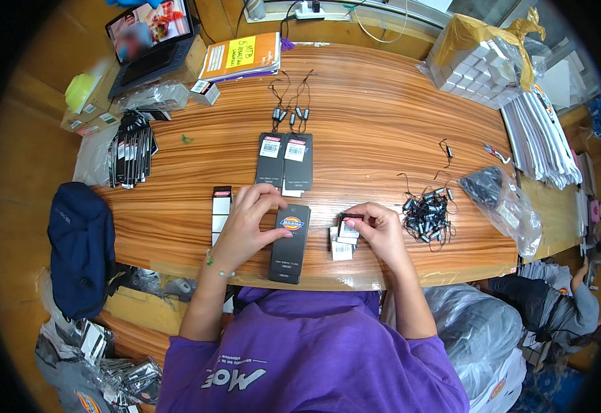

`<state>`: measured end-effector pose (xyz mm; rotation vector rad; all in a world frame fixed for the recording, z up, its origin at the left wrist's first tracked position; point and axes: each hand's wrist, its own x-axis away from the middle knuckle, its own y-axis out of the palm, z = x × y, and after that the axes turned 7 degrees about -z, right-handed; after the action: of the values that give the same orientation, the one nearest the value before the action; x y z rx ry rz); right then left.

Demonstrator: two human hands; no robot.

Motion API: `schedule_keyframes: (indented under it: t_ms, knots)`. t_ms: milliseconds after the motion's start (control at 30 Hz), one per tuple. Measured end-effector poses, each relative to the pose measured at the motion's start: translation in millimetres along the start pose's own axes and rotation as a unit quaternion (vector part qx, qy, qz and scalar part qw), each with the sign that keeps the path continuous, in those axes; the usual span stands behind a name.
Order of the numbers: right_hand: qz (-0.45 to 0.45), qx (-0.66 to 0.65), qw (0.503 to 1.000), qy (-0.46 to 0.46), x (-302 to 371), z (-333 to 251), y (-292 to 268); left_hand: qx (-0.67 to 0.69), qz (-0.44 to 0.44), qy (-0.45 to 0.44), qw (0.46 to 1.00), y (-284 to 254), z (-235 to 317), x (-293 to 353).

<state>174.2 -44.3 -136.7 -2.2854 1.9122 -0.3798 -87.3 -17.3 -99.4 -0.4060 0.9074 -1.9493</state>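
Note:
My left hand is over a stack of black hang tags near the table's front edge. Its thumb and index finger are apart, the thumb on the top tag and the index finger at its upper end. My right hand pinches a small black-and-white label just above several similar white labels. Left of the stack, partly behind my left wrist, lies a strip of white labels with a black end. Beyond my hands, two rows of black hang tags with barcode stickers have looped strings above them.
To the right lie a heap of black strings with small toggles and a clear plastic bag. Small white boxes and stacked papers are far right. More tags, folders and a screen stand left.

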Motion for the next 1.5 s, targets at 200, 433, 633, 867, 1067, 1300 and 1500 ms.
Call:
schedule_keyframes:
  t_ms: [200, 433, 633, 867, 1067, 1300, 1500]
  knots:
    - [-0.020, -0.040, 0.999, 0.005, -1, 7, 5, 0.014, 0.019, -0.021, 1.000, -5, 3, 0]
    - [-0.018, -0.131, 0.991, -0.019, 11, -33, 2, 0.405, 0.032, -0.113, 0.907, -1, 9, 7]
    - [0.032, 0.053, 0.969, -0.239, 13, -72, 26, 0.518, -0.015, -0.085, 0.851, 8, 60, 6]
    - [0.134, 0.159, 0.971, -0.116, -3, -35, -41, 0.486, 0.098, -0.099, 0.863, 8, 47, 8]
    - [0.018, 0.450, 0.890, -0.065, 7, 0, -95, 0.478, 0.109, -0.107, 0.865, 2, 40, 6]
    - [0.094, 0.364, 0.924, -0.072, 4, -1, -98, 0.504, 0.033, -0.111, 0.856, 6, 54, 2]
    - [0.113, 0.477, 0.872, -0.014, 6, 2, -92, 0.506, 0.015, -0.101, 0.857, 7, 51, -2]
